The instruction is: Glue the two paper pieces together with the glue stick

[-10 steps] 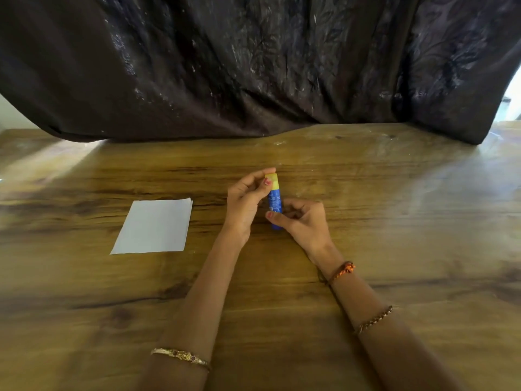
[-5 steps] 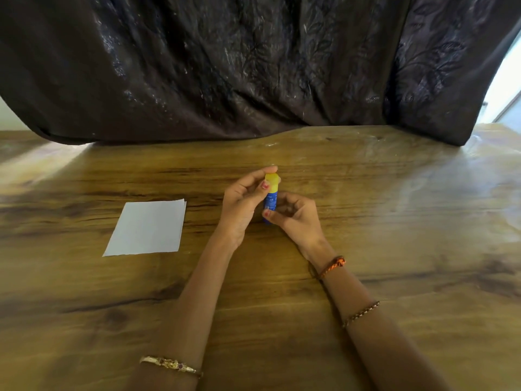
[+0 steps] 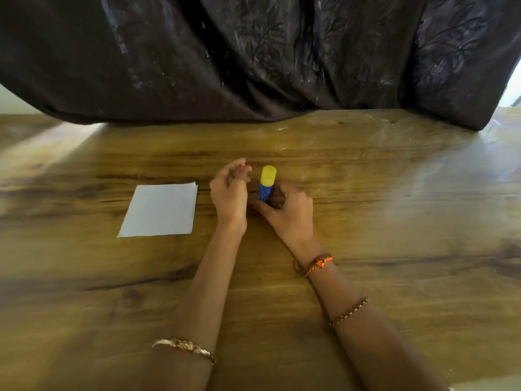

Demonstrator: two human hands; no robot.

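Gripping the blue glue stick with its yellow cap (image 3: 266, 184) upright on the wooden table (image 3: 394, 207), my right hand (image 3: 287, 214) curls round its barrel; any label print is unreadable. My left hand (image 3: 229, 190) hangs loosely curled beside it, holding nothing. The white paper sheets (image 3: 160, 210) lie left.

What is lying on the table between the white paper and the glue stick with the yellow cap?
Only the left hand, beside the blue glue stick. Between it and the white paper, the head view shows bare wooden table.
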